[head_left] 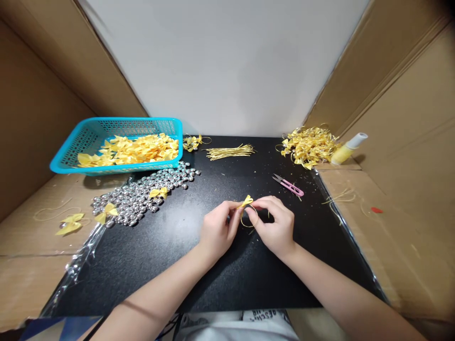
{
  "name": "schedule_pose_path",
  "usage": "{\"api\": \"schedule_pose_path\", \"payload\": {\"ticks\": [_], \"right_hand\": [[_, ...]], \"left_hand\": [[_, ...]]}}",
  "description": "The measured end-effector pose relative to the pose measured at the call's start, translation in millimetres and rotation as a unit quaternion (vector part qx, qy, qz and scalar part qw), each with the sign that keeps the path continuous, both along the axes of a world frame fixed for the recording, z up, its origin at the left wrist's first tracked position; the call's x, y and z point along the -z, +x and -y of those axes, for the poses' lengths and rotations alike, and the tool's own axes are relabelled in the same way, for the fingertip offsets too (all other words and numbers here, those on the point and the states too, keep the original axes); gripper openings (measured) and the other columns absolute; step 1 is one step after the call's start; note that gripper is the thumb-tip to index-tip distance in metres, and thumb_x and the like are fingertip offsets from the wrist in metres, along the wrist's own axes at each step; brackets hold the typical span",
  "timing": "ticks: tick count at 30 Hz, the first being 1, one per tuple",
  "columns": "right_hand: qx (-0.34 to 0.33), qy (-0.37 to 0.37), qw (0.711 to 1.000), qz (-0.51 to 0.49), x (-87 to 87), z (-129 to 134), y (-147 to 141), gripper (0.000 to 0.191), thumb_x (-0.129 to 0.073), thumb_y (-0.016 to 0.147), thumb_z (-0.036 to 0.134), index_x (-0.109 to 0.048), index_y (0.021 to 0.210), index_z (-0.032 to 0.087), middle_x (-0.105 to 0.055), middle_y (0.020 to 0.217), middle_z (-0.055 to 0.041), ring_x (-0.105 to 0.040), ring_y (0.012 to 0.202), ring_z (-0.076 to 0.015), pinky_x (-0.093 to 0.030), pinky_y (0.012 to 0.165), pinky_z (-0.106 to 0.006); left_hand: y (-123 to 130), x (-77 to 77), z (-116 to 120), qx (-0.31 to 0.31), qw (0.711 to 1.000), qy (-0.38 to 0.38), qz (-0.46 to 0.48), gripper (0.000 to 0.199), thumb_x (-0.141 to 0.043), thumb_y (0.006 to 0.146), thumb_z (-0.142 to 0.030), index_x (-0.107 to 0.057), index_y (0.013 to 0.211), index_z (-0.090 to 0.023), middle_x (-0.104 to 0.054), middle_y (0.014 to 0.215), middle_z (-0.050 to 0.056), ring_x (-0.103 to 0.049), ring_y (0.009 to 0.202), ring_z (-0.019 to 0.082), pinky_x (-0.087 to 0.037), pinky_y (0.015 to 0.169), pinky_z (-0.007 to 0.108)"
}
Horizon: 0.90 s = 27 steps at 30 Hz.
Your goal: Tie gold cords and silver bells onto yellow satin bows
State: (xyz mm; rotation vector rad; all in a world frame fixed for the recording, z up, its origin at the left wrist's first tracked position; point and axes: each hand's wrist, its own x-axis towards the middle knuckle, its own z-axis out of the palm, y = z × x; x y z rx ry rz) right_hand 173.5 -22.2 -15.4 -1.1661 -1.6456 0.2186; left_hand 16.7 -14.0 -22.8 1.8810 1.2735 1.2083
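Over the middle of the black table, my left hand (pixel 221 227) and my right hand (pixel 275 225) meet at a small yellow ribbon bow (pixel 248 201). A loop of thin gold cord (pixel 245 224) hangs below the bow between my hands. Thumb and forefinger of the left hand pinch the bow. The right hand's fingertips are closed at the bow's other side, on the gold cord; the exact grip there is partly hidden. Pink thread snips (pixel 289 185) lie beyond my right hand.
A blue basket (pixel 117 168) of yellow bows stands back left, beside scattered silver beads (pixel 142 194). Gold cords (pixel 230 151) lie bundled at the back. Finished-looking bows (pixel 307 147) are heaped back right, near a yellow thread spool (pixel 344 150). Cardboard walls (pixel 408 94) flank the table.
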Motion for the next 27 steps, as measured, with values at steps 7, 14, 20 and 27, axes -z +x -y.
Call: {"api": "schedule_pose_path", "payload": {"ticks": [7, 14, 20, 27], "right_hand": [[-0.003, -0.028, 1.000, -0.012, -0.5, -2, 0, 0.006, -0.064, 0.086, 0.023, -0.065, 0.080, 0.023, -0.070, 0.075, -0.0029, -0.062, 0.067, -0.0182, -0.049, 0.069, -0.036], [-0.052, -0.107, 0.990, -0.080, 0.1, -6, 1, 0.014, -0.063, 0.085, 0.024, -0.059, 0.072, 0.022, -0.060, 0.067, 0.0006, -0.057, 0.065, -0.0160, -0.047, 0.066, -0.031], [-0.106, -0.175, 0.959, -0.196, 3.4, -12, 4, 0.019, -0.066, 0.085, 0.034, -0.058, 0.073, 0.021, -0.058, 0.073, 0.0005, -0.055, 0.070, -0.0151, -0.045, 0.069, -0.028], [-0.349, -0.432, 0.723, -0.412, 5.7, -19, 12, 0.039, -0.082, 0.068, 0.049, -0.060, 0.079, 0.019, -0.055, 0.070, 0.0028, -0.050, 0.062, -0.0095, -0.041, 0.062, -0.022]], "left_hand": [[-2, 1.2, -2, 0.013, 0.999, 0.027, -0.035, 0.014, -0.058, 0.089, -0.027, -0.070, 0.091, -0.021, -0.073, 0.077, 0.005, -0.063, 0.064, 0.014, -0.049, 0.067, 0.024], [-2, 0.9, -2, 0.017, 0.997, 0.047, -0.056, 0.011, -0.056, 0.090, -0.022, -0.067, 0.091, -0.020, -0.072, 0.078, 0.003, -0.058, 0.059, 0.012, -0.044, 0.061, 0.023], [-5, -6.4, -1, 0.054, 0.996, 0.065, 0.007, 0.010, -0.059, 0.089, -0.025, -0.064, 0.082, -0.018, -0.068, 0.075, 0.003, -0.057, 0.063, 0.012, -0.044, 0.063, 0.024], [-10, -17.3, -12, 0.129, 0.945, -0.169, 0.247, 0.028, -0.066, 0.085, -0.041, -0.065, 0.099, -0.017, -0.066, 0.082, 0.003, -0.057, 0.066, 0.012, -0.046, 0.061, 0.022]]}}
